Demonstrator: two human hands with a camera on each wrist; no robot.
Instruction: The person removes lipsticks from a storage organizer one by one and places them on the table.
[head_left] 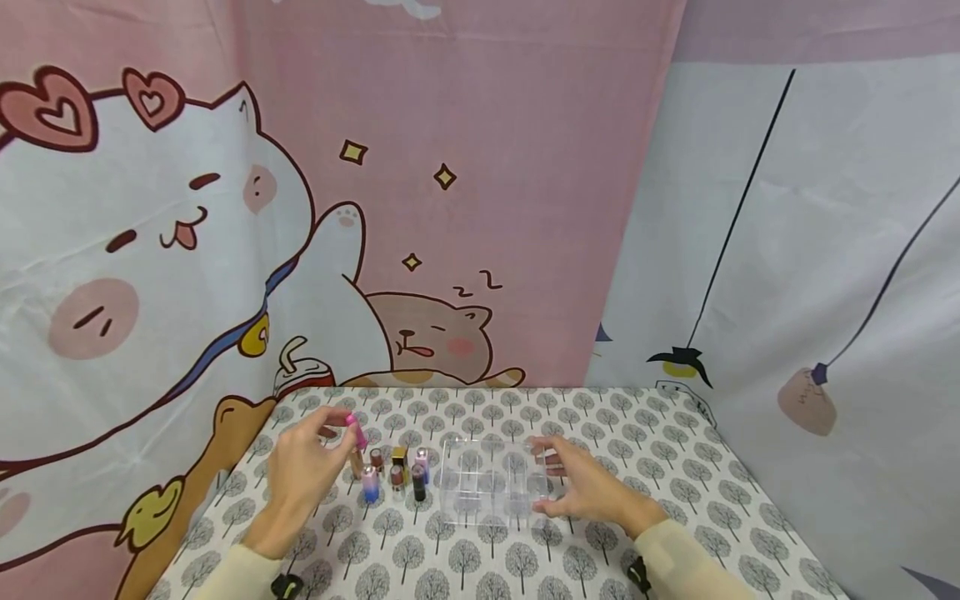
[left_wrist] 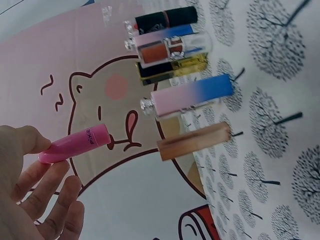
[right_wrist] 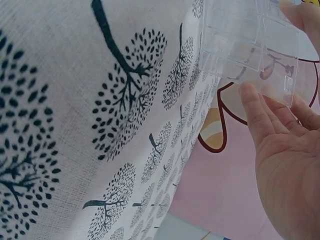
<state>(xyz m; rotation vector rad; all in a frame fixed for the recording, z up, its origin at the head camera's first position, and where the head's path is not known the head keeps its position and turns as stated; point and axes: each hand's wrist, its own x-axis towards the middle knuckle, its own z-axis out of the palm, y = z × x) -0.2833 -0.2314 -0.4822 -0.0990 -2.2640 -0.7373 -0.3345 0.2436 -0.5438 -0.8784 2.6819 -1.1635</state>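
Observation:
Between thumb and fingertips my left hand (head_left: 303,458) pinches a pink lipstick tube (left_wrist: 75,142), raised over the left part of the table. Just past it stands a tan lip gloss tube (left_wrist: 195,141). Beside that are a pink-and-blue lipstick (head_left: 370,485), a black-and-gold one (head_left: 400,457), a black one (head_left: 418,483) and a clear-capped brownish one (head_left: 397,477). A clear plastic organizer box (head_left: 492,492) with compartments sits to the right of these tubes. My right hand (head_left: 588,483) grips its right end, thumb at the near corner and fingers at the far corner.
The table wears a white cloth (head_left: 465,567) printed with dark trees. Behind it hangs a pink curtain (head_left: 487,183) with cartoon animals, and a pale curtain (head_left: 855,250) hangs at the right. Another pink-and-blue lipstick (head_left: 422,461) stands close to the box's left side.

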